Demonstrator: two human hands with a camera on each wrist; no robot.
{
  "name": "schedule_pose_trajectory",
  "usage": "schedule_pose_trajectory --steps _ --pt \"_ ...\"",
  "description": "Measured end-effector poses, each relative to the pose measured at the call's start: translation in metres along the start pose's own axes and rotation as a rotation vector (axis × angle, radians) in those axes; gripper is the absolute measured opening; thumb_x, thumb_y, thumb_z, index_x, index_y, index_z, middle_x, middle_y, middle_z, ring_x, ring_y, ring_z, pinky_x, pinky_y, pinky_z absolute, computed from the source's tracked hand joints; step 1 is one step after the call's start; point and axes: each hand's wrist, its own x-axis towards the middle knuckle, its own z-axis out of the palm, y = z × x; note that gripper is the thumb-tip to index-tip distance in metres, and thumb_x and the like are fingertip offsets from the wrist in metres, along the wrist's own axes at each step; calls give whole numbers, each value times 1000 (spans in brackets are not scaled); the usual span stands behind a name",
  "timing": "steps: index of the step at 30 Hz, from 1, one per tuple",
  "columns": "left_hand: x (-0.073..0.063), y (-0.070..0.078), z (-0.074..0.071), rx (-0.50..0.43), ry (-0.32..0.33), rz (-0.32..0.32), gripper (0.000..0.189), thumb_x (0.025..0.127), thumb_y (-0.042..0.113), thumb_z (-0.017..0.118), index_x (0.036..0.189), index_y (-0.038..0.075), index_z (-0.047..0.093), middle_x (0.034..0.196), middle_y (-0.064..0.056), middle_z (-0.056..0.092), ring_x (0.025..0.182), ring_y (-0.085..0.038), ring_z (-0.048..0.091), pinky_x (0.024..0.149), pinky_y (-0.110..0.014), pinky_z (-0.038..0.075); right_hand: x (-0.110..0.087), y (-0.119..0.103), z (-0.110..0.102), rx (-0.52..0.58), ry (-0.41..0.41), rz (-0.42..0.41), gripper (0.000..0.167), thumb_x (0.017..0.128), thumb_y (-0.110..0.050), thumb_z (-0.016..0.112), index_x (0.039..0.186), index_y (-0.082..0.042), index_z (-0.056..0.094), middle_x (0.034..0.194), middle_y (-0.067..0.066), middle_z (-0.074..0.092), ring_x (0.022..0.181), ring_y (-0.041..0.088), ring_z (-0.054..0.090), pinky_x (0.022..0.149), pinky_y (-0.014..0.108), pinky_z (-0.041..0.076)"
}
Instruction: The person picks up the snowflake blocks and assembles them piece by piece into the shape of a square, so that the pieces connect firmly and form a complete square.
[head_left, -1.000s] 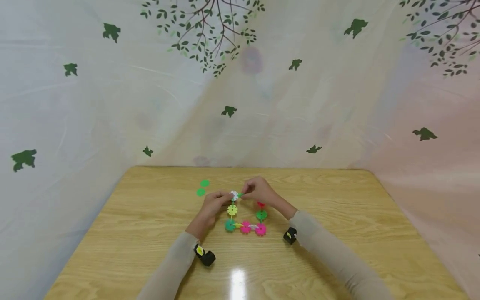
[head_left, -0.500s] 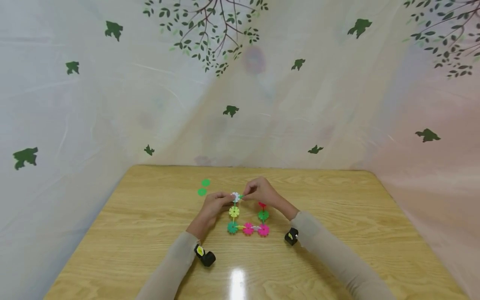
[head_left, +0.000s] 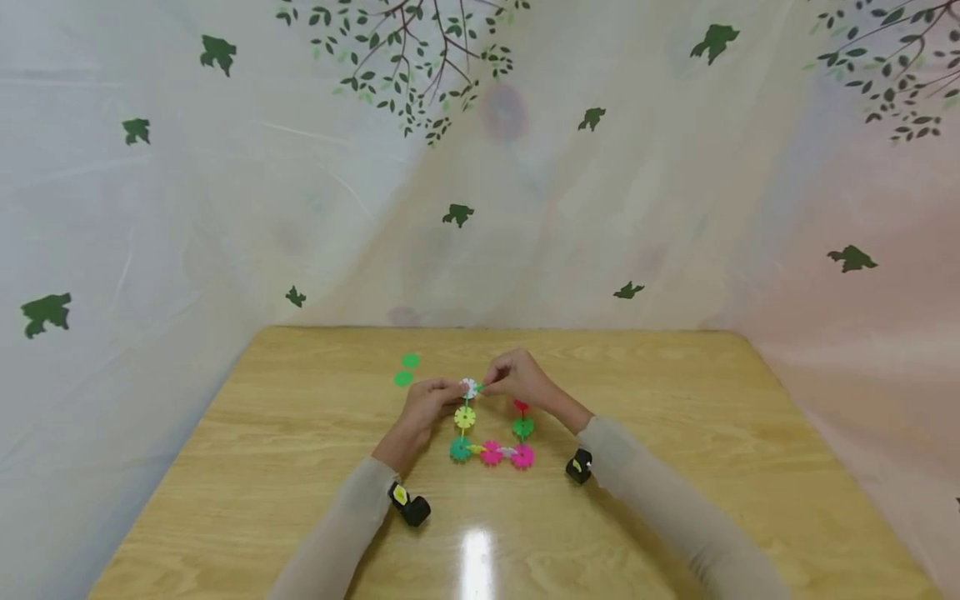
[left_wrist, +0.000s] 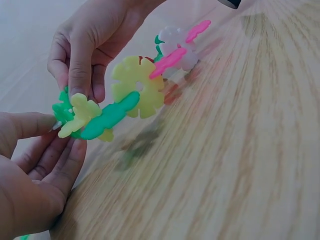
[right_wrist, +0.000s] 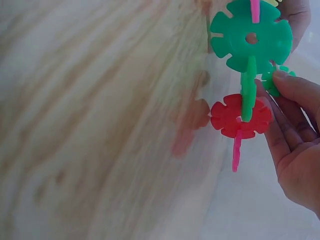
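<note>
A chain of notched, flower-shaped plastic discs forms a U in the head view. Its left side has a teal disc (head_left: 460, 450) and a yellow disc (head_left: 465, 417), topped by a white disc (head_left: 469, 387). My left hand (head_left: 424, 410) pinches that white disc between thumb and fingers. Opposite it, my right hand (head_left: 523, 383) pinches a small green disc (right_wrist: 270, 84) against the white one's edge. Pink discs (head_left: 491, 452) run along the bottom. The right side rises through a green disc (head_left: 522, 427) to a red one (head_left: 521, 405), near my right wrist.
Two loose green discs (head_left: 407, 369) lie flat beyond my left hand. Both wrists wear black cameras (head_left: 411, 506). The wooden table (head_left: 675, 400) ends at a light cloth backdrop (head_left: 360, 250) printed with leaves and birds.
Both hands stay at the white disc with almost no movement. The whole head view shifts slightly, and the chain keeps its shape.
</note>
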Motion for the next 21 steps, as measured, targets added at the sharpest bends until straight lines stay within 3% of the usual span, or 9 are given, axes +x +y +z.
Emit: schedule_pose_trajectory --steps 7,16,21 --pt "-4 5 -2 38 7 -28 10 94 9 71 95 -1 71 84 -5 75 79 -15 71 76 -24 59 1 -5 6 -39 7 14 11 84 4 80 75 1 73 79 14 74 68 6 63 66 21 54" --pt "-8 12 -20 128 -79 -19 15 100 14 63 101 -1 64 90 -10 74 83 -16 70 73 -25 56 6 -12 23 -68 2 -11 8 86 0 79 81 1 72 85 14 74 81 13 70 79 26 60" --pt "-8 14 -30 117 -94 -30 14 101 13 61 103 0 62 90 -8 74 84 -15 70 75 -25 57 12 -24 21 -99 -49 19 5 88 -2 78 88 1 73 91 14 75 86 13 71 82 25 59"
